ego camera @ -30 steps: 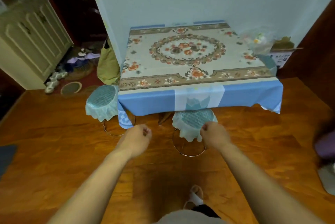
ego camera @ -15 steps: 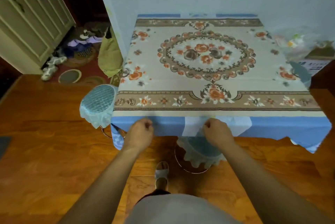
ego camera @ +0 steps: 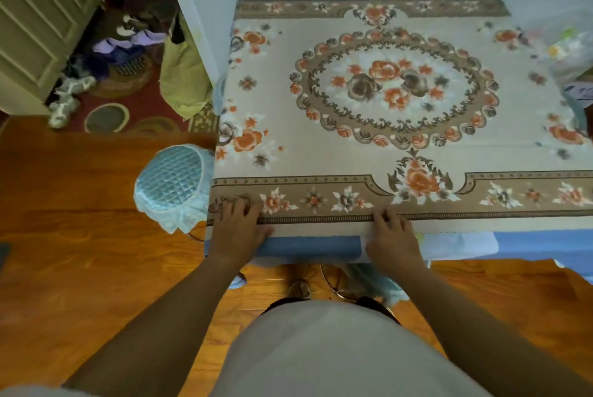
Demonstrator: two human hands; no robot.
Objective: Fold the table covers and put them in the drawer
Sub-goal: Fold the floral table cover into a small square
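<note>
Now my left hand [ego camera: 239,228] and right hand [ego camera: 390,233] rest fingers-down on the near edge of the floral cover [ego camera: 385,156], spread over the table; nothing pinched yet. I judge folding hasn't begun; next, grip that hem and lift.

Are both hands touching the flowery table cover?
Touching. The head view shows the left hand and right hand lying on the flowery table cover's near edge.

Home interior, floral-covered table [ego camera: 369,159], wooden floor [ego camera: 64,236], patterned rug [ego camera: 128,114], shoes [ego camera: 69,98]
</note>
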